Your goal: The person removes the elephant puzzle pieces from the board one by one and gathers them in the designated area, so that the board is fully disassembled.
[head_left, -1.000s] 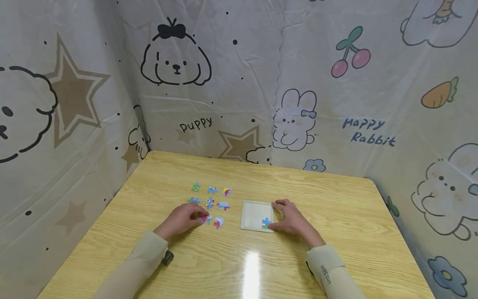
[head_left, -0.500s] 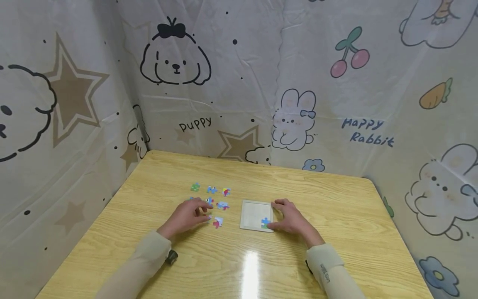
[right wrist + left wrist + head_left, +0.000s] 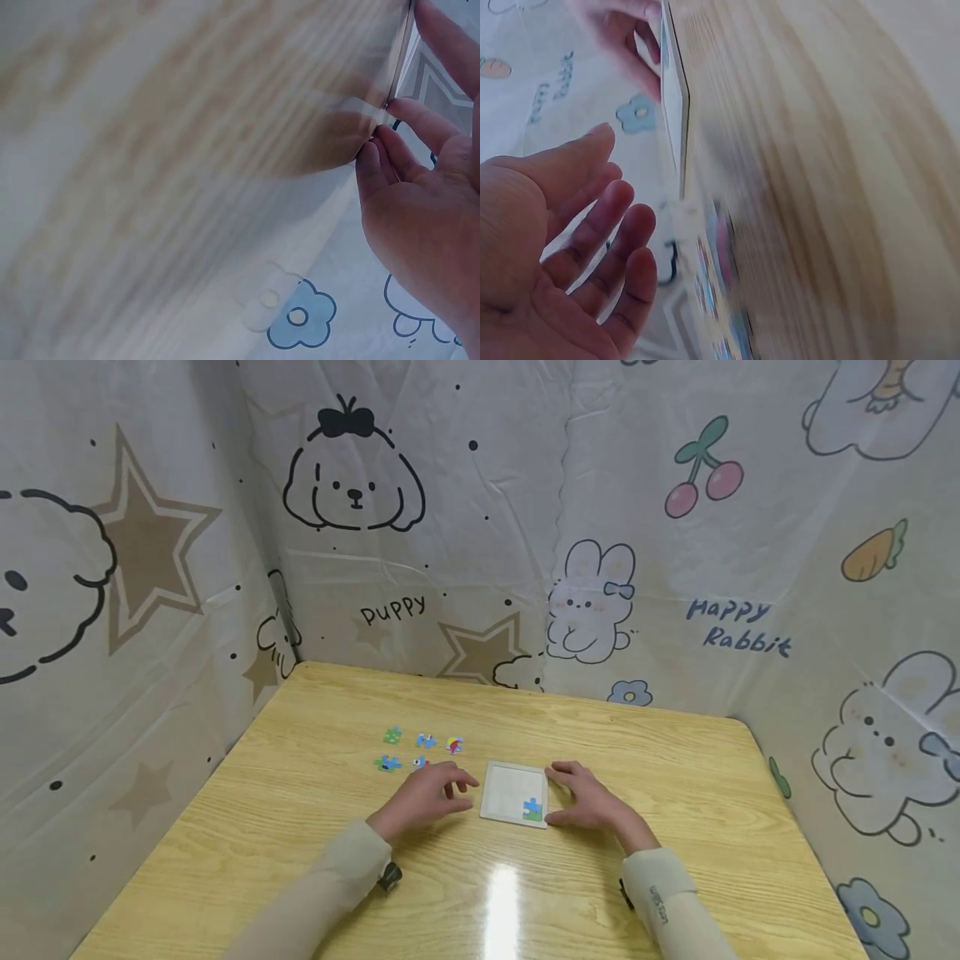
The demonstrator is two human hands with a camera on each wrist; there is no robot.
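Note:
My left hand (image 3: 429, 795) hovers just left of a square puzzle tray (image 3: 499, 817), its fingers loosely bent. Nothing shows between thumb and fingers of that left hand (image 3: 577, 247) in the left wrist view. My right hand (image 3: 588, 802) rests at the tray's right edge, thumb by the near corner and a fingertip by the far one. One blue and green jigsaw piece (image 3: 533, 811) lies in the tray's near right corner. Left of the tray are loose pieces, among them a green one (image 3: 393, 736) and a red and yellow one (image 3: 454, 745); the left hand hides others.
A wood-grain table (image 3: 637, 752) carries everything. Printed cloth (image 3: 480, 510) hangs behind it and at both sides. A small dark device (image 3: 389, 876) sits at the left wrist.
My left hand has moved right from the nearest loose pieces to the tray's left side, now covering the nearer pieces. The right thumb has slid off the jigsaw piece's edge to the tray's side.

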